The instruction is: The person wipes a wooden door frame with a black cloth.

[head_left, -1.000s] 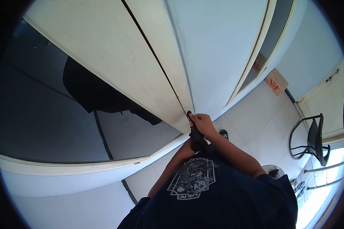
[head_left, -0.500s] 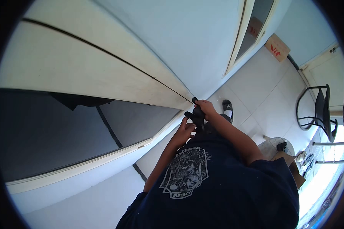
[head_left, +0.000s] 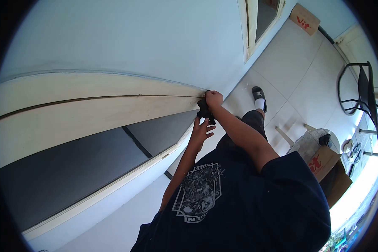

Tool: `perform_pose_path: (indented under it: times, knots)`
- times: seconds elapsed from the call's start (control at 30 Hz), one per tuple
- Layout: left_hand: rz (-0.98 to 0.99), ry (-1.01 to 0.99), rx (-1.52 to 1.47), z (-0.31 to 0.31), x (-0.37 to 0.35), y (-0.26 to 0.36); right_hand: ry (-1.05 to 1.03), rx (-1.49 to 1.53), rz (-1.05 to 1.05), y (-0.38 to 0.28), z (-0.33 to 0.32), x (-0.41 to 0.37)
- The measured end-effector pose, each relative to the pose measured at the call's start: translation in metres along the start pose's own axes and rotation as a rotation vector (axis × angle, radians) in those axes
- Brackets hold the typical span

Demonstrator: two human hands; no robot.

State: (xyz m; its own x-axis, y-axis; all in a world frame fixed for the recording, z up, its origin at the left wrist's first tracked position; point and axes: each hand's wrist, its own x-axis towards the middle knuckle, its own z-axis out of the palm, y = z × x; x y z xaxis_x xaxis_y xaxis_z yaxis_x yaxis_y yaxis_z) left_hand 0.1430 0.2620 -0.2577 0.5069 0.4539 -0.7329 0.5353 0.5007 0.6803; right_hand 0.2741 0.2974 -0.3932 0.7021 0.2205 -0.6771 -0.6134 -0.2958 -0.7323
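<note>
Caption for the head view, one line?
Right hand grips a black cloth against the cream frame; left hand open just beneath.

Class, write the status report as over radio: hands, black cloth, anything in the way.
Right hand grip shut on black cloth at cream frame corner. Left hand open just below it. Nothing blocking.
</note>
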Motion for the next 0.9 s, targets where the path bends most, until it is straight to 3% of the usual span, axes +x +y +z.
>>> perform_pose_path:
  times: [0.17, 0.4, 0.67, 0.9]
  knots:
    - [0.003, -0.007, -0.011, -0.004, -0.008, 0.001, -0.155, 0.283, -0.01, -0.007, -0.005, -0.019]
    - [-0.01, -0.014, -0.031, 0.0, -0.005, 0.006, -0.139, 0.31, 0.088, 0.004, 0.004, 0.005]
    - [0.033, -0.042, -0.084, -0.009, -0.002, 0.007, -0.279, 0.563, 0.123, -0.033, -0.018, -0.036]
    - [0.025, -0.027, -0.153, -0.017, -0.001, 0.011, -0.228, 0.531, 0.141, -0.05, -0.017, -0.045]
